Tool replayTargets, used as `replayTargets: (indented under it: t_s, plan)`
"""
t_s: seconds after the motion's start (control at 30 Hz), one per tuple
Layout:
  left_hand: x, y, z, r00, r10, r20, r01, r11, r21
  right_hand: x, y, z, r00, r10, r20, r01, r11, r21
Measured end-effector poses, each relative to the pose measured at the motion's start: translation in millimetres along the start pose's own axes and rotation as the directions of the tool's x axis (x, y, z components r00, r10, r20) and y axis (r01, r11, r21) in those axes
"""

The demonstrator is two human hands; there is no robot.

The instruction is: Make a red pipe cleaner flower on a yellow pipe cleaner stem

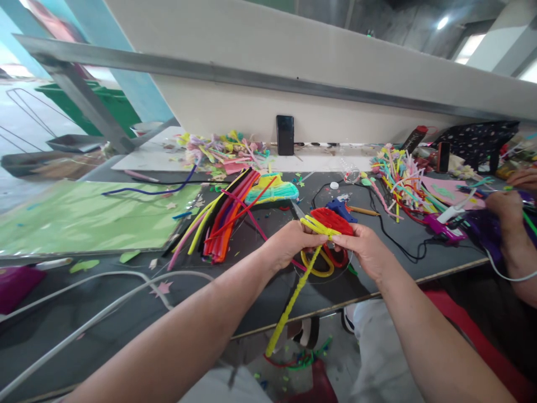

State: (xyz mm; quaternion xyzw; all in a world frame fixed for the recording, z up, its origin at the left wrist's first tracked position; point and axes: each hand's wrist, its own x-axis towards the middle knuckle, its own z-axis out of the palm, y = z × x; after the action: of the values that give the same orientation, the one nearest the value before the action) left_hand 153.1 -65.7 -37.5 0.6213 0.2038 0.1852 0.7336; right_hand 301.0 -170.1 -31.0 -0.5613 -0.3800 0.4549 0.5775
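Note:
Pinched between both hands is a pipe-cleaner craft piece with a red fuzzy looped part (335,221) and yellow pipe cleaners (316,225) crossing over it. A long wrapped yellow stem (289,308) hangs from it past the table edge. My left hand (296,240) is closed on the yellow side; my right hand (363,246) grips it beside the red part, thumbs almost touching. Under my hands lie scissors with yellow and red handles (321,271), partly hidden. Just behind is a blue glue gun (342,208). The exact grip of my fingertips is hard to see.
A bundle of coloured pipe cleaners (226,221) and a yellow-turquoise bundle (272,191) lie to the left. A phone (285,135) leans on the back board. Finished-looking pieces (400,176) are piled right, near a purple power strip (445,229) and a co-worker's hand (505,210). White cables (104,313) cross front left.

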Motion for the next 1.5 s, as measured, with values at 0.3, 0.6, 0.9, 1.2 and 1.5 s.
replayTargets:
  t_s: [0.3, 0.6, 0.9, 1.2, 1.5]
  plan:
    - [1.5, 1.3, -4.7, 0.989, -0.059, 0.133, 0.068, 0.996, -0.063, -0.2, -2.7, 0.5, 1.000, 0.006, 0.014, -0.006, 1.000, -0.011]
    - [7.0, 1.8, -18.3, 0.994, -0.107, -0.010, 0.103, 0.971, -0.218, -2.0, -5.1, -26.4, 0.996, 0.046, -0.079, -0.041, 0.997, 0.069]
    - [8.0, -1.5, -16.8, 0.996, -0.093, -0.012, 0.087, 0.964, -0.250, -0.7, -2.5, -20.4, 0.992, -0.022, -0.127, 0.002, 0.988, -0.153]
    - [10.1, 1.5, -20.5, 0.989, -0.055, -0.137, 0.019, 0.967, -0.255, 0.0, -2.0, -27.6, 0.976, -0.020, -0.215, -0.010, 0.990, -0.138]
    - [11.1, -0.2, -21.0, 0.986, -0.014, -0.165, -0.017, 0.982, -0.189, 1.6, 1.2, -31.8, 0.980, -0.019, -0.197, -0.010, 0.990, -0.143]
